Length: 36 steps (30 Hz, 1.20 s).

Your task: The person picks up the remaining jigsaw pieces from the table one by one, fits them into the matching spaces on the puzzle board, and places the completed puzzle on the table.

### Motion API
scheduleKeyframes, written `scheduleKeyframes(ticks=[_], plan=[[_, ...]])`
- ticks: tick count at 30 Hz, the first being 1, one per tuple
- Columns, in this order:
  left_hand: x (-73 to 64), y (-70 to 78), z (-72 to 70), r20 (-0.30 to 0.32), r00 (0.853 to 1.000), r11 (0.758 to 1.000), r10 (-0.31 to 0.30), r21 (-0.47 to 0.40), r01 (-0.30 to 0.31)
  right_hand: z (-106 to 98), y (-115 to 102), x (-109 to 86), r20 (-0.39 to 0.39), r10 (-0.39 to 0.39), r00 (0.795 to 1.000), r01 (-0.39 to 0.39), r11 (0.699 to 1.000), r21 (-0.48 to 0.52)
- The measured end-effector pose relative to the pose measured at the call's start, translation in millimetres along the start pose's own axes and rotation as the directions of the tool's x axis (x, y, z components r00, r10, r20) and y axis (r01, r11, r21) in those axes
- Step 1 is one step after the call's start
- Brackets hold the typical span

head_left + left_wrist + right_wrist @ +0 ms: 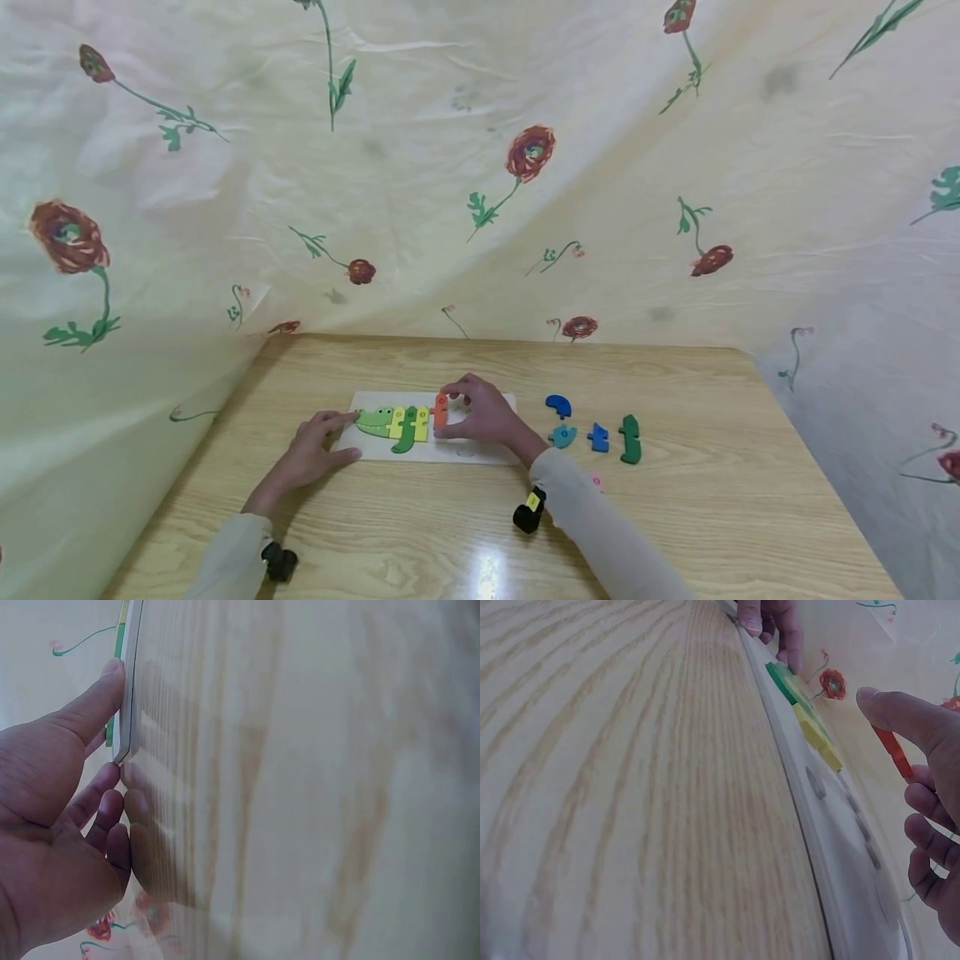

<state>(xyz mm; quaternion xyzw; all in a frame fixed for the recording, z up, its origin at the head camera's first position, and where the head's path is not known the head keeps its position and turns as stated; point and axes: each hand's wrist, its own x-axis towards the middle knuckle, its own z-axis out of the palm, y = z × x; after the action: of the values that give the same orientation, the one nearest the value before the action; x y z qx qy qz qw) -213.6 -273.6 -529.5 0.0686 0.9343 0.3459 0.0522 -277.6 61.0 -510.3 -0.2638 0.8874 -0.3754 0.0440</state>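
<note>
The right hand [487,414] pinches an orange piece [441,412] between its thumb and fingers. The right wrist view shows the piece up off the white board [375,452]. It is over the middle of the board, to the right of the second yellow piece [422,425].

The left hand [309,452] is loose, with its thumb and pointing finger spread. They touch the left end of the board.

A green crocodile head [372,423] lies at the left of the board. Next to it, going right, come the first yellow piece [396,427], a green leg piece [406,436] and the second yellow piece.

More pieces lie on the wooden table [720,500], to the right of the board: a dark blue piece [558,405] at the far side, a light blue piece [562,437] nearer, then a blue piece [598,438] and a dark green piece [631,439] further right. A pink piece [597,480] is nearer still, partly hidden by the right sleeve [600,525]. A flowery cloth [420,167] hangs on the far side.
</note>
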Motion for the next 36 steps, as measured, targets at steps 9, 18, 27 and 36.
scheduleKeyframes(ticks=[9,18,27,36], plan=[[0.0,-0.1,0.4,-0.001,1.000,1.000,-0.017,0.001,0.017,6,2,3.2,0.004,-0.020,1.000,0.020,1.000,-0.009],[-0.9,1.8,-0.6,0.000,1.000,1.000,-0.010,-0.011,0.010,13,4,5.3,0.017,-0.021,1.000,0.022,0.999,-0.043],[0.4,3.1,0.1,-0.002,1.000,1.000,-0.015,-0.010,0.015,15,2,5.3,0.034,0.017,0.999,-0.015,0.998,-0.061],[0.5,3.4,0.9,-0.001,0.999,0.999,-0.034,-0.004,0.034,18,1,4.8,0.051,0.030,0.998,-0.026,0.996,-0.080]])
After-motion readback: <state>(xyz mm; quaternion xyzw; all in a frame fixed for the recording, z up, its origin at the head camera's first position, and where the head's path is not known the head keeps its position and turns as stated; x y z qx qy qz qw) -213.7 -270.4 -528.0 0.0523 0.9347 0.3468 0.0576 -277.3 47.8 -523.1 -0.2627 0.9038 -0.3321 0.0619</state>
